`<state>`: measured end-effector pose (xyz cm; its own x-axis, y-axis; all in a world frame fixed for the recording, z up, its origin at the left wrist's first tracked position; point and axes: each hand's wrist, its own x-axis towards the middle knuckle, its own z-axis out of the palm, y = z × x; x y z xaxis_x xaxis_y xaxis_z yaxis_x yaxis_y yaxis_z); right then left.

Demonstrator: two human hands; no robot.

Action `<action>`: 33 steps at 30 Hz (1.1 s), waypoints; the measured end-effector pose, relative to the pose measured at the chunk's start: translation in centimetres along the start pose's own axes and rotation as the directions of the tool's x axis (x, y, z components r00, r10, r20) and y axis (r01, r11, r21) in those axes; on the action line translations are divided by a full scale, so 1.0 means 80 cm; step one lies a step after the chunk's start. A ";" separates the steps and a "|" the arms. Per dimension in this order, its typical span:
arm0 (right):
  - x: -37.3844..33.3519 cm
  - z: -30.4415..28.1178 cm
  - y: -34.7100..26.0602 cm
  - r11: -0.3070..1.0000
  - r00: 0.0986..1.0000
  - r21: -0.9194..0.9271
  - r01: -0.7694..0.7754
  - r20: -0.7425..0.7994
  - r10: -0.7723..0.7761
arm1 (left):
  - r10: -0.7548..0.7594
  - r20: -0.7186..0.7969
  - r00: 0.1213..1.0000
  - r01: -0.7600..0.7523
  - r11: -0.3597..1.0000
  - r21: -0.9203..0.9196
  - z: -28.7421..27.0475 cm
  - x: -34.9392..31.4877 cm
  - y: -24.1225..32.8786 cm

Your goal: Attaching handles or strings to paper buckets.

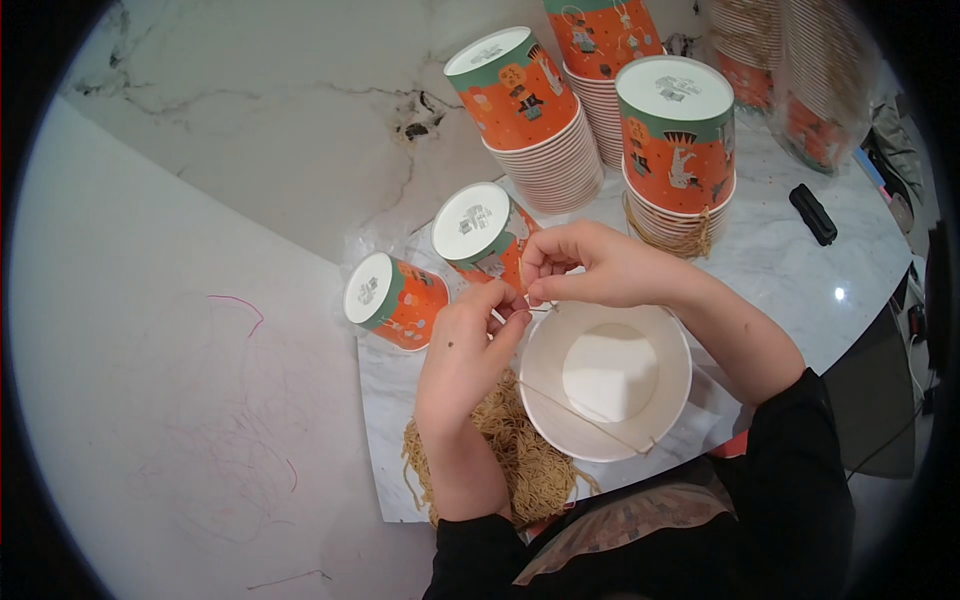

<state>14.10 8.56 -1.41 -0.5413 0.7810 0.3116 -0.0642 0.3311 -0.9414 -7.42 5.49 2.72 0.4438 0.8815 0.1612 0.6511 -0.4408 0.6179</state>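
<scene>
A white-lined paper bucket [668, 372] stands mouth-up at the table's near side. Across its mouth runs a thin tan cord [585, 415], fixed at the near right of the rim. Over the far left rim, my left hand [468, 345] pinches the cord's end between thumb and fingers. My right hand [590, 265] is closed beside it at the same spot, its fingertips also on the cord. A tangled heap of tan cords [530, 455] lies under my left forearm, left of the bucket.
Upside-down orange and green buckets stand ahead: two single ones [400, 300] at the left and tall nested stacks [545, 130] behind. Tan cords [680, 240] hang round one stack. Bagged buckets [820, 90] and a black object [812, 214] are at the right. A white wall [200, 380] borders the left.
</scene>
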 end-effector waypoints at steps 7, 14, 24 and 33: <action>0.002 0.000 -0.001 0.994 0.996 0.077 -0.076 -0.044 0.079 | -0.019 -0.030 0.999 0.018 0.999 -0.035 0.001 0.000 -0.001; -0.002 0.008 -0.014 0.939 0.963 -0.322 -0.124 -0.268 0.035 | -0.010 -0.062 0.998 0.009 1.000 -0.002 -0.001 -0.001 0.002; -0.006 0.019 -0.016 0.845 0.982 -0.532 0.058 -0.120 -0.143 | -0.046 -0.040 0.998 0.042 0.995 -0.093 0.001 0.004 0.005; -0.003 0.014 -0.007 0.903 0.985 -0.419 0.098 -0.091 -0.149 | -0.136 0.031 0.990 0.139 0.940 -0.312 0.000 0.014 -0.011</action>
<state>13.31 7.62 -1.07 -0.4473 0.7678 0.4586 0.2402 0.5971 -0.7654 -7.48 6.88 2.37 0.3703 0.9275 0.0518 0.4816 -0.2393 0.8431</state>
